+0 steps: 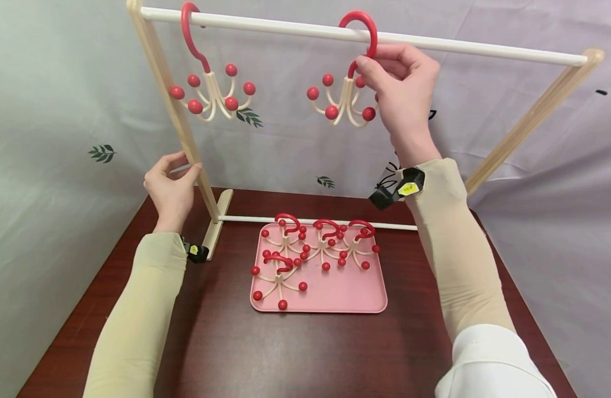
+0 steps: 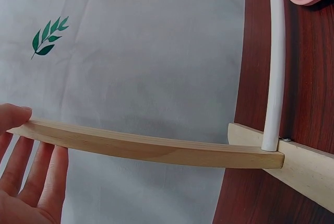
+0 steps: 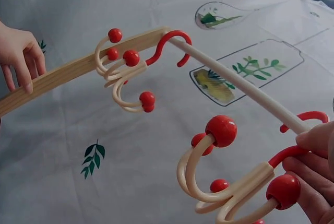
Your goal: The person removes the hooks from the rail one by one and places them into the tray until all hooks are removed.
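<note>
My right hand (image 1: 407, 91) pinches the red hook of a hanger (image 1: 346, 99) with curved cream arms tipped with red balls. In the head view that hook loops over the white top rod (image 1: 266, 25) of a rack. At the rod's left end hangs a similar hanger (image 1: 213, 94), with no hand on it. My left hand (image 1: 171, 188) grips the rack's left wooden post (image 1: 176, 110) partway up. The left wrist view shows the thumb on one side of this post (image 2: 146, 145) and the fingers on the other.
Several more such hangers (image 1: 279, 279) lie on a pink tray (image 1: 335, 293) on the dark red wooden table (image 1: 295, 354). A white lower rod (image 1: 246, 219) runs behind the tray, and the right post (image 1: 534, 121) slants down at the right. Pale cloth (image 1: 285, 160) with leaf prints hangs behind.
</note>
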The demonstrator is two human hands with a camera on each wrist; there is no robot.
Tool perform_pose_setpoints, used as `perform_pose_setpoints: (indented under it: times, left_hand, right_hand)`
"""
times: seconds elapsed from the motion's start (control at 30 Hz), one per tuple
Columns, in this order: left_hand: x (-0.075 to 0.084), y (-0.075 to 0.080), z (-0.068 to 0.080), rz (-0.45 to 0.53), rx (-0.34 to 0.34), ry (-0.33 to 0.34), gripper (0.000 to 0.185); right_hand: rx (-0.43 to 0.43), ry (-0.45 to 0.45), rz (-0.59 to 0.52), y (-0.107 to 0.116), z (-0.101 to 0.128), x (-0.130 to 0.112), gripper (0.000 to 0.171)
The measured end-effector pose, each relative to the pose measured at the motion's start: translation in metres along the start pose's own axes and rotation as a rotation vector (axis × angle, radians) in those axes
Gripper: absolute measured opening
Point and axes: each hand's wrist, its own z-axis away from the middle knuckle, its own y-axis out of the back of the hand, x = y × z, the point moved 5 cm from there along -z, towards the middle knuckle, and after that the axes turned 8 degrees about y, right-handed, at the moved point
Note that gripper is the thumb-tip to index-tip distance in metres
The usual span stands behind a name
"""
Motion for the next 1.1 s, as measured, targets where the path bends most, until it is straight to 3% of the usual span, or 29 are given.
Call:
perform_pose_setpoints:
  times: [0.37,0.63,0.83,1.1]
  left_hand:
    - [-0.002,0.001,0.0,0.001,0.003,-0.005,0.033]
    - [-0.001,0.001,-0.001,0.007,0.013,-0.023,0.031]
    - [-0.002,0.0,-0.001,0.015,0.013,-0.02,0.031]
    - [-0.001,0.001,-0.002,0.016,0.011,-0.03,0.031]
  right_hand:
    - [0.082,0.027,-0.093,0.015,0.007,-0.018,0.016]
    - [0.043,0.086,-0.064,0.025,0.026,-0.005,0.017]
    - [-0.003,0.059,-0.043,0.03,0.046,0.007,0.022]
    - [-0.045,0.044,-0.005,0.033,0.074,0.01,0.016]
